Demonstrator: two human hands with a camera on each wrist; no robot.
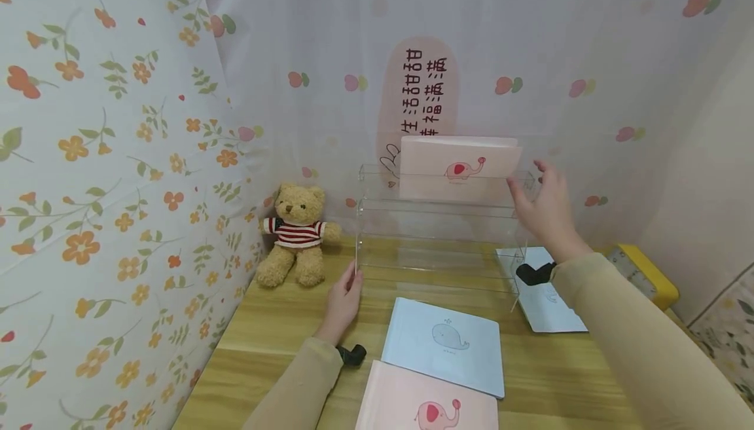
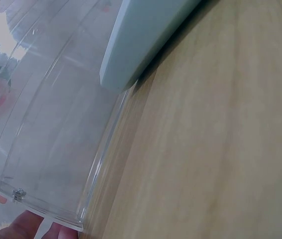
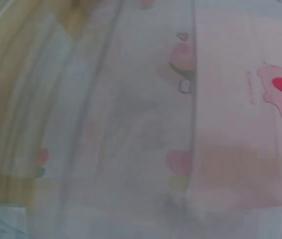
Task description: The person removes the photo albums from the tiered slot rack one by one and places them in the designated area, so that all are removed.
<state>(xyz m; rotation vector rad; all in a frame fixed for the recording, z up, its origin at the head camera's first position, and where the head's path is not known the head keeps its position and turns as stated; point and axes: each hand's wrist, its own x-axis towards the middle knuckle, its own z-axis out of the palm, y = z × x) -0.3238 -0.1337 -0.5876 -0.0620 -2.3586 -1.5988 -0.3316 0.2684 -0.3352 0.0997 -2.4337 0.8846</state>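
A clear acrylic tiered rack (image 1: 436,262) stands on the wooden table. My left hand (image 1: 343,302) holds its left side panel near the bottom; in the left wrist view, fingers (image 2: 24,224) lie around the panel's edge. On the top tier a pink booklet (image 1: 432,181) with an elephant drawing stands upright, also seen in the right wrist view. My right hand (image 1: 548,211) is beside the booklet's right edge, thumb and fingers spread apart with nothing between them. Whether the thumb touches the booklet I cannot tell. The right wrist view is blurred and shows no fingers.
In front of the rack lie a blue whale booklet (image 1: 443,345) and another pink elephant booklet (image 1: 427,397). A second light blue booklet (image 1: 550,299) is under my right forearm. A teddy bear (image 1: 297,237) sits left of the rack, and a yellow-framed object (image 1: 643,274) stands at the right.
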